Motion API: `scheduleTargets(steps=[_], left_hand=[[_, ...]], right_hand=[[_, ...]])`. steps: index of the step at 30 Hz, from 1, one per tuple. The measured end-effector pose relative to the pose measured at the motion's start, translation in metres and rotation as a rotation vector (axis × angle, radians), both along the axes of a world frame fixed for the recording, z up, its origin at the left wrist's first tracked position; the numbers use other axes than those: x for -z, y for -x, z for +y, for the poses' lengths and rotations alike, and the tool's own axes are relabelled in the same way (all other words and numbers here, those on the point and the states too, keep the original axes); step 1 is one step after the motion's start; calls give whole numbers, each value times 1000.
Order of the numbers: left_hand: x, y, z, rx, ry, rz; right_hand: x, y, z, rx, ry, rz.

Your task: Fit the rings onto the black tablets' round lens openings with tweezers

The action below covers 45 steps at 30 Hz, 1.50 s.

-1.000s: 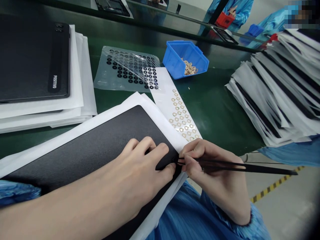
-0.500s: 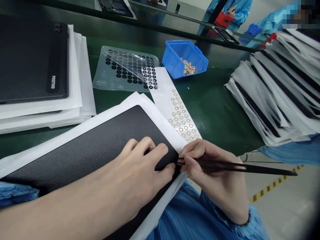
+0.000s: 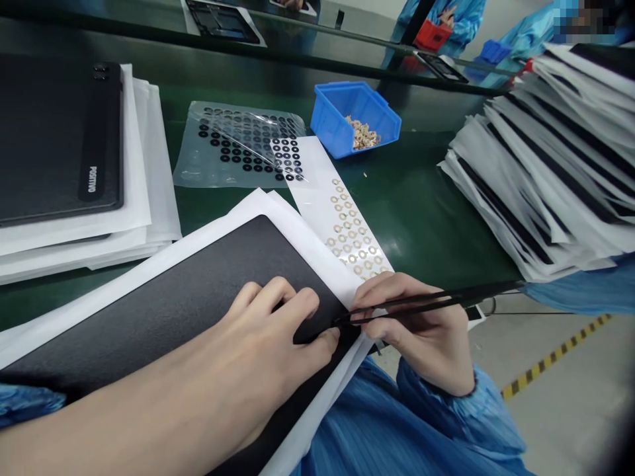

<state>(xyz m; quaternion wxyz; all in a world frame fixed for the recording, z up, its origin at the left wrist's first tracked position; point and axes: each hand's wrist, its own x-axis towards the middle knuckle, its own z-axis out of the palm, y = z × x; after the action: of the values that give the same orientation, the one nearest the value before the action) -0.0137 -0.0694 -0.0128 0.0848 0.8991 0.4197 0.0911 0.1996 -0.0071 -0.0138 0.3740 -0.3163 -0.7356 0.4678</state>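
A black tablet back cover (image 3: 223, 277) lies at a slant on white sheets (image 3: 300, 241). Across its top rests my left hand (image 3: 278, 337), fingers bent and apart, with the thumb lying by the cover's right corner. Black tweezers (image 3: 461, 296) are pinched between the thumb and fingers of my right hand (image 3: 426, 344). Their tips meet the cover near the left thumb, around a small dark spot whose details I cannot make out. Beyond the cover lies a white strip (image 3: 317, 192) with several ring-shaped stickers (image 3: 354, 241).
A clear sheet of black ring stickers (image 3: 235, 142) overlaps the strip. Small tan pieces fill part of a blue bin (image 3: 332, 125). Wrapped covers are stacked at right (image 3: 536, 185); a tablet cover (image 3: 54, 139) tops the left stack. Co-workers in blue (image 3: 469, 26) appear behind.
My right hand has turned the tweezers, so their rear end has swung upward and away. My left hand keeps its place on the cover. The whole view has shifted slightly.
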Motion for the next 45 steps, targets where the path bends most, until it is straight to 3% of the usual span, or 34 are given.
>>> scheduleTargets(steps=[6,12,18,21,24,27,29,34,39,45], left_hand=[[-5,-3,0,-47,7,59],[-2,1,0,-9,-6,5],[-10,4,0,-39,4,-66],[-14,4,0,-52,20,-81],[-15,5,-1,-50,43,-61],[-16,5,-1,-48,71,-26],[-16,5,-1,-43,81,-5],[-20,5,0,-20,69,29],[-23,4,1,-4,53,49],[-23,4,2,0,19,35]], right_hand=[[3,2,0,4,-31,-1],[5,5,1,24,-40,16],[10,0,-1,29,28,169],[-1,-7,5,32,50,182],[-25,-2,26,6,4,70],[-43,26,63,-4,-62,-52],[-45,56,92,-50,-99,-100],[-17,137,148,-201,-111,-60],[7,189,165,-264,-99,-42],[24,213,169,-308,-136,-62]])
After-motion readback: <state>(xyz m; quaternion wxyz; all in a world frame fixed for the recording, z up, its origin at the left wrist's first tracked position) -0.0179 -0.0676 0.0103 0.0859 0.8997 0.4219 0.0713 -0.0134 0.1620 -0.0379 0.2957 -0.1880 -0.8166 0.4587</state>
